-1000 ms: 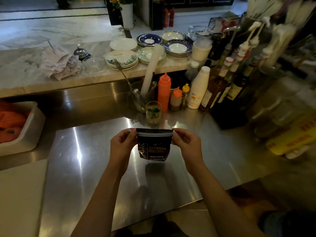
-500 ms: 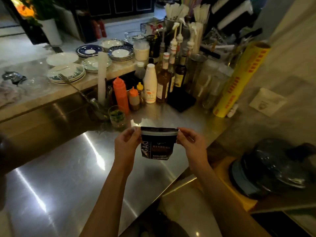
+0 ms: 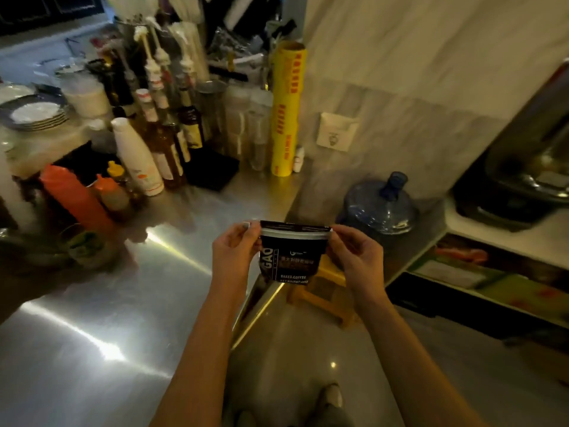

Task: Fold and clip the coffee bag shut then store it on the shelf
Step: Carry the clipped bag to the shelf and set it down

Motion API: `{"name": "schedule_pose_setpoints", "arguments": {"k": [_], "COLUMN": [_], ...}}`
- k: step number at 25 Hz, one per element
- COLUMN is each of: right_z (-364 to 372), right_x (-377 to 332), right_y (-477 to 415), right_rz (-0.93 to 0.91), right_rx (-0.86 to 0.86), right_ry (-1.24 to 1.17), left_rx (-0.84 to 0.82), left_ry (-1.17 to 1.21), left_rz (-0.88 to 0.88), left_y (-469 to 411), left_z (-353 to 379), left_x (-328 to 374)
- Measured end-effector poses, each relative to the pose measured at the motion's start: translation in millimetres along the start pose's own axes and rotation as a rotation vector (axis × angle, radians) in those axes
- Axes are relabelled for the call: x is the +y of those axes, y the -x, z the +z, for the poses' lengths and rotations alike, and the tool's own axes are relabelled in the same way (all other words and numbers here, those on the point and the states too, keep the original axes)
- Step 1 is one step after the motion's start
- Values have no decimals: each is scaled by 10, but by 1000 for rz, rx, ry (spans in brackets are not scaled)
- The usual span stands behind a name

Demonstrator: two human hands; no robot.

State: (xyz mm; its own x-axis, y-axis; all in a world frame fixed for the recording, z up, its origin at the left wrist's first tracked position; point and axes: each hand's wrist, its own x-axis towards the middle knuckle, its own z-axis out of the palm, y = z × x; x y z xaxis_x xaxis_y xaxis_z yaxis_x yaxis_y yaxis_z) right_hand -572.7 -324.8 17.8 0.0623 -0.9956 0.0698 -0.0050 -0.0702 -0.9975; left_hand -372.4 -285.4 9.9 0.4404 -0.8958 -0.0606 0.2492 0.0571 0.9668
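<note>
Fingers [image 3: 250, 230] of the left hand [image 3: 235, 257] pinch the upper left corner of a black coffee bag [image 3: 291, 255], while the right hand [image 3: 357, 254] closes thumb and forefinger on the opposite corner, both grips tight on the folded top edge. A pale strip [image 3: 295, 233] runs across the bag just under the fold (whether it is a clip or the bag's own seal cannot be told). The bag hangs upright between the two hands, its front label facing the camera, held in the air just past the right edge of a steel counter [image 3: 107, 318] and above the floor [image 3: 308, 365].

Behind the bag stands a small wooden stool [image 3: 323, 295], and beyond that a blue water jug [image 3: 377, 208] sits on the floor beside the counter's end. At the back of the counter, well apart from the hands, a tall yellow roll of wrap [image 3: 284, 109] stands upright against the marble wall, with brown syrup bottles [image 3: 172, 140], a white bottle [image 3: 137, 157] and an orange squeeze bottle [image 3: 74, 197] crowded to its left. Stacked plates [image 3: 34, 114] rest on the raised ledge at far left. The person's bare forearms reach in from the bottom of the frame.
</note>
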Motion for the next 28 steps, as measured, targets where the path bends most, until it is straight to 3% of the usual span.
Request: {"name": "schedule_pose_setpoints", "arguments": {"k": [4, 7, 16, 28], "right_z": [-817, -1624, -3920, -5321], "right_x": [45, 32, -66, -168], "right_y": [74, 186, 1156, 1902], "right_rz": [-7, -40, -87, -10], "right_rx": [220, 389, 1002, 1609], "right_ry": [-19, 2, 52, 74], "left_rx": [-134, -352, -931, -1476], "left_ry": [-59, -160, -132, -141], "left_rz": [-52, -72, -242, -391], "left_y": [-14, 69, 1136, 2418], "left_z": [879, 1735, 4445, 6518], "left_x": [-214, -446, -1144, -1844]}}
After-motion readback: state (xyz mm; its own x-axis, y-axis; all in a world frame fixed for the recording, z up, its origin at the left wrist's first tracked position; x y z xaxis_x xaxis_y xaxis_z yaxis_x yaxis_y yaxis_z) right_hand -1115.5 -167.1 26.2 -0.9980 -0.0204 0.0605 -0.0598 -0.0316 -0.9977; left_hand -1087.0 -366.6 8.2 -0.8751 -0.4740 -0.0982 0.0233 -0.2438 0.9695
